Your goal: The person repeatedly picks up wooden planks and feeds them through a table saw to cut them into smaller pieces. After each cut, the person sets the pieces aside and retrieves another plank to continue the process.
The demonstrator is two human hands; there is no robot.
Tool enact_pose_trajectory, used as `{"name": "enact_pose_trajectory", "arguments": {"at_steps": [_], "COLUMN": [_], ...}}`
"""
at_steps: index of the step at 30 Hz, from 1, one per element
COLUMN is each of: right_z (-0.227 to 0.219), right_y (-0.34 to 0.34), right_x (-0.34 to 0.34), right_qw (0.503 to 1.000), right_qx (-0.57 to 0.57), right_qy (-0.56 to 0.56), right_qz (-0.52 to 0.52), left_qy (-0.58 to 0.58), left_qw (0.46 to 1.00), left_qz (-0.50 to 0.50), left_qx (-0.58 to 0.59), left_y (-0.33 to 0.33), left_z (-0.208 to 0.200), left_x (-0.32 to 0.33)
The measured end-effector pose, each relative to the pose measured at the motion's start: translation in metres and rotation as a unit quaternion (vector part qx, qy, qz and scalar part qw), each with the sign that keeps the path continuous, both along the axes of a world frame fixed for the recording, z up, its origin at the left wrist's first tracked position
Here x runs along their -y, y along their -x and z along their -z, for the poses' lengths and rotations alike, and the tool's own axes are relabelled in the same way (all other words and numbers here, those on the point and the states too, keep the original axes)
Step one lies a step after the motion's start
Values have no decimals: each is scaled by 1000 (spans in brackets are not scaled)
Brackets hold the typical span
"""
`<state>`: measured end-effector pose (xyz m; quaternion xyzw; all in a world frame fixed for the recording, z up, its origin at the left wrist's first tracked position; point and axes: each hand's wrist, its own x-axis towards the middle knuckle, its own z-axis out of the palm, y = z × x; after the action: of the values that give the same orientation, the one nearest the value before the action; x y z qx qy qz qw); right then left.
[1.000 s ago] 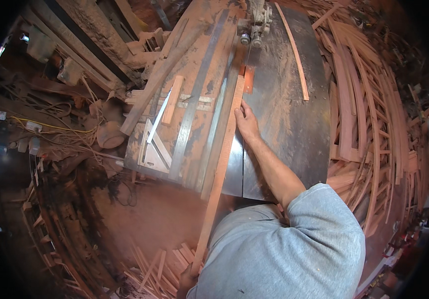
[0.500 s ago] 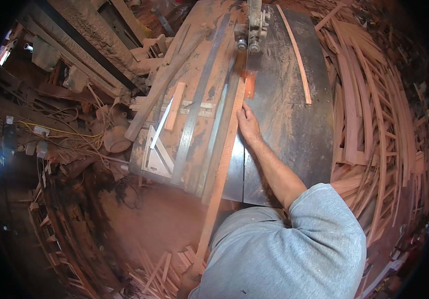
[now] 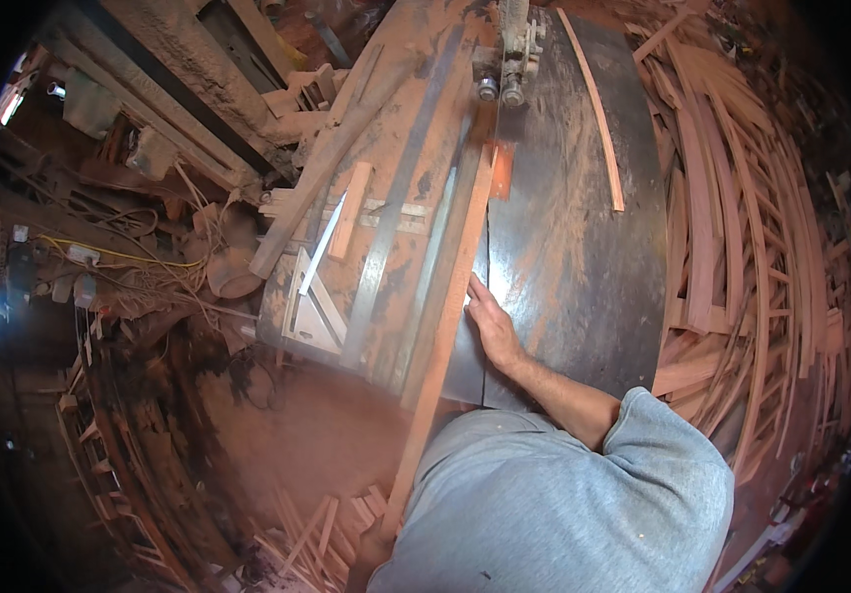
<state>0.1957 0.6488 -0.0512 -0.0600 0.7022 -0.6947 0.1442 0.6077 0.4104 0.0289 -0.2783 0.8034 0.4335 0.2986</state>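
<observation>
A long, narrow wooden strip (image 3: 448,321) runs from the lower edge up to the bandsaw's blade guide (image 3: 512,74), lying along the fence on its left. My right hand (image 3: 493,324) is closed against the strip's right side about midway, its fingertips on the wood. Down at the near end, my left hand (image 3: 374,547) grips the strip; most of its fingers are hidden. An orange insert (image 3: 502,176) is set into the dark saw table (image 3: 564,267) beside the strip's far end. The cutting point itself is hard to make out.
On the dusty left side lie a set square (image 3: 319,318), a short wooden block (image 3: 350,211) and a longer board (image 3: 317,178). A thin curved strip (image 3: 598,119) rests on the table's right. Stacked lumber (image 3: 712,227) lines the right side; offcuts (image 3: 312,539) lie low on the left.
My right hand has slid back toward me along the strip, away from the blade guide. The strip's far end sits slightly nearer the blade guide. My left hand still holds the near end.
</observation>
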Motion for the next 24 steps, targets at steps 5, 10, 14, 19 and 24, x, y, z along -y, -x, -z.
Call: {"name": "enact_pose_trajectory", "arguments": {"at_steps": [5,10,14,19,24], "right_z": [9,18,14,12,-3], "right_y": [15,29,37,50,56], "right_x": [-6,-12,-14,-17,-20], "right_qw": [999,998,997,994,995], "right_qx": [19,28,49,65,70], "right_qy": [46,48,60,76,63], "right_qz": [-12,-20,-25,-36,-21], "left_qy": [-1,1,6,10,13], "left_qw": [1000,1000,1000,999,999], "left_qz": [-1,1,-3,-4,-5], "left_qx": [13,25,30,40,49], "left_y": [5,14,18,18,19], "left_z": [2,0,-2,-5,-5], "left_x": [0,-2,-2,-2,-2]}}
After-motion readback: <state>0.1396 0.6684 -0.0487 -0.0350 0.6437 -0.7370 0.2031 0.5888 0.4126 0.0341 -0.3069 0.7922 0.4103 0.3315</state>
